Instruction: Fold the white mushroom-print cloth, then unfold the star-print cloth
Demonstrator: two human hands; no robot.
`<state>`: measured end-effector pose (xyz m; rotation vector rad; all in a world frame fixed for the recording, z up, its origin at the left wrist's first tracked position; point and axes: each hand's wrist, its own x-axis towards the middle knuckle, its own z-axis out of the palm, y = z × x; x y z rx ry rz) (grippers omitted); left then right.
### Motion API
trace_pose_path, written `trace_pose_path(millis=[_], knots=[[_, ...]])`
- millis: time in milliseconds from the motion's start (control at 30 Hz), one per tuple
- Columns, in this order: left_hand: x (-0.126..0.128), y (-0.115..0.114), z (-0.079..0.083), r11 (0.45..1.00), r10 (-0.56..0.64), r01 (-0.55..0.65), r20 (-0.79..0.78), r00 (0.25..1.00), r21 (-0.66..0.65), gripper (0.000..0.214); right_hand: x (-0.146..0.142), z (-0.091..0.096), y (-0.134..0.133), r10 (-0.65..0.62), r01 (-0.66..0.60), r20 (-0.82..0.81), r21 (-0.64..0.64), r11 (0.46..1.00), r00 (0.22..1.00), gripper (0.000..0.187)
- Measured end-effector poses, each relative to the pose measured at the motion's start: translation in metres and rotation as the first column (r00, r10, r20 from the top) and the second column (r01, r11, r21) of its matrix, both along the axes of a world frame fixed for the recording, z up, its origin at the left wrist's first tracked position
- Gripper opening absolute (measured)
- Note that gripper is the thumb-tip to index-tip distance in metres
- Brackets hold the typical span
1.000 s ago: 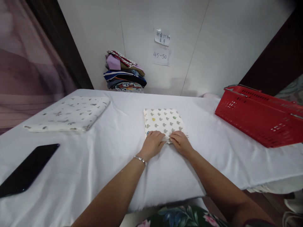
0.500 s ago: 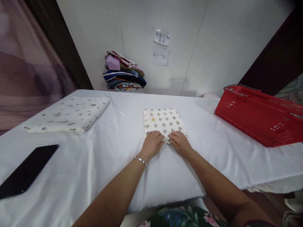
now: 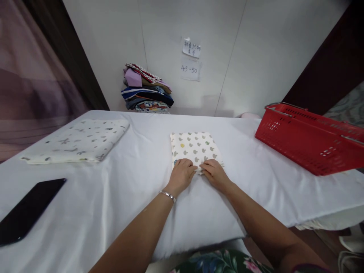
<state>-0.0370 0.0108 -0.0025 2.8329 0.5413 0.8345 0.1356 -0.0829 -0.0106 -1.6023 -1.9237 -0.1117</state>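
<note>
A white cloth with grey mushroom prints [image 3: 195, 146] lies folded into a small square on the white-covered table [image 3: 136, 197]. At its near edge, my left hand [image 3: 183, 172] is closed, thumb and fingers pinching the layered fabric. My right hand [image 3: 215, 173] grips the same edge just to the right, its fingertips almost touching those of the left. Several layers show at the cloth's near right corner. The parts of the fabric beneath my palms and fingers are hidden.
Another folded white patterned cloth [image 3: 82, 140] rests at the table's left, with a black phone [image 3: 31, 208] nearer me. On the right stands a red plastic basket [image 3: 307, 140]. A stack of folded fabrics [image 3: 148, 91] sits by the wall, beside paper signs [image 3: 191, 69].
Both hands stay on the cloth's near edge, their fingertips shifted slightly along it. The whole view has moved a little; the other things lie as before.
</note>
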Motion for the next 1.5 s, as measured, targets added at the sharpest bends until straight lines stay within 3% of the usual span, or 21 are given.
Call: trace_pose_path(millis=[200, 300, 367, 433, 533, 600, 733, 867, 1067, 1200, 1500], knots=[[0.000, 0.004, -0.002, 1.000, 0.000, 0.000, 0.004, 1.000, -0.012, 0.013, 0.021, 0.004, -0.007, 0.033, -0.033, -0.016, 0.021, 0.999, 0.999, 0.022], [0.001, 0.004, -0.002, 1.000, -0.004, 0.004, 0.013, 1.000, -0.029, 0.013, 0.051, 0.002, -0.017, -0.134, 0.149, -0.181, 0.073, 0.986, 0.974, 0.020], [0.001, 0.004, -0.002, 0.999, 0.000, 0.001, 0.021, 1.000, -0.043, 0.013, 0.068, 0.000, -0.025, -0.263, 0.311, -0.367, 0.075, 0.948, 0.892, 0.022], [0.001, 0.004, -0.002, 0.999, 0.003, -0.002, 0.029, 1.000, -0.053, 0.014, 0.076, -0.002, -0.031, -0.352, 0.424, -0.549, 0.004, 0.906, 0.758, 0.024], [0.001, 0.004, -0.003, 0.999, -0.001, 0.003, 0.045, 0.999, -0.050, 0.015, 0.071, -0.003, -0.032, -0.430, 0.472, -0.689, -0.144, 0.870, 0.583, 0.029], [0.001, 0.004, -0.003, 0.999, -0.002, 0.004, 0.051, 0.999, -0.040, 0.015, 0.063, -0.003, -0.029, -0.442, 0.457, -0.720, -0.194, 0.868, 0.534, 0.030], [0.001, 0.004, -0.003, 1.000, 0.007, -0.006, 0.047, 0.999, -0.026, 0.015, 0.051, -0.001, -0.022, -0.444, 0.420, -0.725, -0.233, 0.877, 0.527, 0.034], [0.001, 0.003, -0.002, 1.000, 0.009, -0.008, 0.045, 0.999, -0.029, 0.016, 0.050, -0.003, -0.018, -0.507, 0.440, -0.664, -0.285, 0.852, 0.550, 0.039], [0.002, 0.003, -0.003, 0.999, 0.010, -0.008, 0.060, 0.998, -0.034, 0.016, 0.054, -0.002, -0.015, -0.471, 0.444, -0.729, -0.253, 0.860, 0.497, 0.032], [0.002, 0.003, -0.003, 0.999, 0.013, -0.011, 0.052, 0.999, -0.038, 0.015, 0.055, -0.002, -0.016, -0.509, 0.447, -0.730, -0.307, 0.840, 0.455, 0.030], [0.001, 0.002, 0.000, 0.999, 0.008, -0.005, 0.051, 0.999, -0.046, 0.016, 0.058, -0.005, -0.015, -0.566, 0.445, -0.675, -0.372, 0.815, 0.473, 0.027]])
